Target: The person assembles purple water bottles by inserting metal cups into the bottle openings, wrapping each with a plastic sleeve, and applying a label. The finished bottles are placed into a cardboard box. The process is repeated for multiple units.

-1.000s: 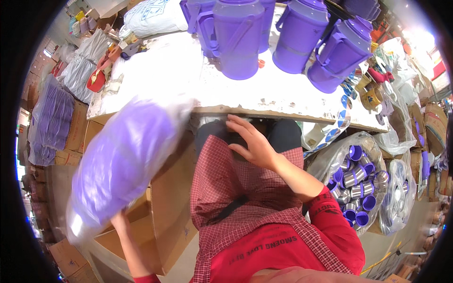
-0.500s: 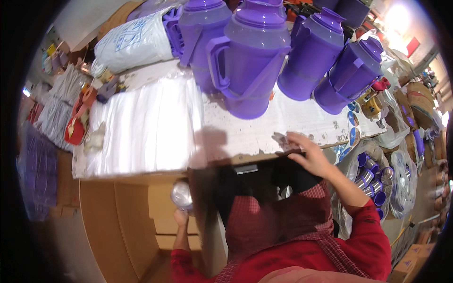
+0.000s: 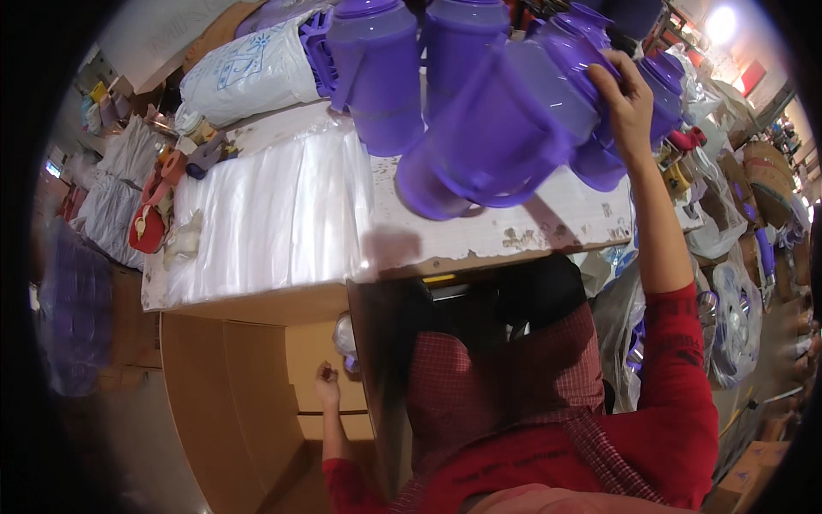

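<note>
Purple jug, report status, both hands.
Right hand gripping tilted purple jug above the table. Left hand down inside cardboard box. More jugs crowd close behind.

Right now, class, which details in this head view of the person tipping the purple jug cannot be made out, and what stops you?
1. Right hand: its palm side is hidden behind the purple jug it grips.
2. Left hand: low inside the cardboard box; what it touches is too small and shadowed to tell.
3. Bagged item beside it: mostly hidden by the box flap.
4. Rear jugs: tops cut off by the picture's upper edge.
</note>
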A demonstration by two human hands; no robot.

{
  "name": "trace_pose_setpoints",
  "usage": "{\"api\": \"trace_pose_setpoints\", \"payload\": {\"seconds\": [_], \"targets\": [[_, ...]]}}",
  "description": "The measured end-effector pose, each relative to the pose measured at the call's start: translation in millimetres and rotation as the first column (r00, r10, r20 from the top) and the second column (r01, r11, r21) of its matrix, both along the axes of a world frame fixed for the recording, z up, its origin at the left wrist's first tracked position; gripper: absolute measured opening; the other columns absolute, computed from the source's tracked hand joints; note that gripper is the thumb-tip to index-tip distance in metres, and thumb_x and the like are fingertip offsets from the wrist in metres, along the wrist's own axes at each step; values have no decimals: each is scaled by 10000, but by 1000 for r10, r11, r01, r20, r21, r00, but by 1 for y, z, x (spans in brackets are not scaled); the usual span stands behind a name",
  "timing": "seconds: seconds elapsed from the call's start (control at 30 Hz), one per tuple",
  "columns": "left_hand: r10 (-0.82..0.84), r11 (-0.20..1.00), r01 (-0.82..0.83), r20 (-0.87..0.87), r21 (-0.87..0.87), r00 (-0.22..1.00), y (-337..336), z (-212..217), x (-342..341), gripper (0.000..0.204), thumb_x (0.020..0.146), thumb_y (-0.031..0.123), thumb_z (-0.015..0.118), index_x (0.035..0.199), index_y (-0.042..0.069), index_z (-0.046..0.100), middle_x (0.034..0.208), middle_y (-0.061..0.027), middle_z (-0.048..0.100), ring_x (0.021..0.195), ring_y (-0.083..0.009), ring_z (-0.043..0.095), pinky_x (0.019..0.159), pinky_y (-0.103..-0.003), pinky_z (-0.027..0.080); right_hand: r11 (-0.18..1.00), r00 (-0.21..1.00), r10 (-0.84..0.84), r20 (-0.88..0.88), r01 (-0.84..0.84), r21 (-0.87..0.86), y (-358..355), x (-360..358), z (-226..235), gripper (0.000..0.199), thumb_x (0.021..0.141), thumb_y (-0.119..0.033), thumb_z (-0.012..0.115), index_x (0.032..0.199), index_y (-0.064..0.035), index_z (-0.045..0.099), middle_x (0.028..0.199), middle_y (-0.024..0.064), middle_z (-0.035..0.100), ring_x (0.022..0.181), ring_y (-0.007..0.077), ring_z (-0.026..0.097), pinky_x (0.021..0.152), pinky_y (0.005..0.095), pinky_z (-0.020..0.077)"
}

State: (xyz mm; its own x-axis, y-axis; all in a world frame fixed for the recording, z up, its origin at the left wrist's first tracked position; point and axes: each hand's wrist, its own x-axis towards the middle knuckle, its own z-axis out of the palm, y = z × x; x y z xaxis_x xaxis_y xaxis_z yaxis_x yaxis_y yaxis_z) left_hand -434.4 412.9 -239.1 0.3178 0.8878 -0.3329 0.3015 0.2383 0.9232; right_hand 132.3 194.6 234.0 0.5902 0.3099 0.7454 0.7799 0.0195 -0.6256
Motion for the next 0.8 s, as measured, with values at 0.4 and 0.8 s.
{"api": "trace_pose_setpoints", "payload": {"seconds": [0.4, 0.8], "targets": [[-768, 609, 709, 487, 354, 417, -140, 401, 326, 849, 805, 476, 678, 1431, 4, 353, 1343, -205, 501, 971, -205, 617, 906, -297, 491, 695, 741, 667, -73, -655, -298, -107, -56, 4, 209, 884, -176, 659, 982, 2, 710, 1053, 92, 693, 982, 186, 636, 872, 314, 492], [-546, 810, 559, -120, 177, 829, -101, 321, 363, 628, 896, 378, 611, 1404, 49, 445, 1295, -176, 535, 1150, -269, 545, 1019, -368, 422, 983, 702, -61, -710, -83, -166, -356, -24, -358, 166, 784, 14, 716, 872, -54, 594, 945, 8, 582, 887, 102, 548, 819, 251, 446]]}}
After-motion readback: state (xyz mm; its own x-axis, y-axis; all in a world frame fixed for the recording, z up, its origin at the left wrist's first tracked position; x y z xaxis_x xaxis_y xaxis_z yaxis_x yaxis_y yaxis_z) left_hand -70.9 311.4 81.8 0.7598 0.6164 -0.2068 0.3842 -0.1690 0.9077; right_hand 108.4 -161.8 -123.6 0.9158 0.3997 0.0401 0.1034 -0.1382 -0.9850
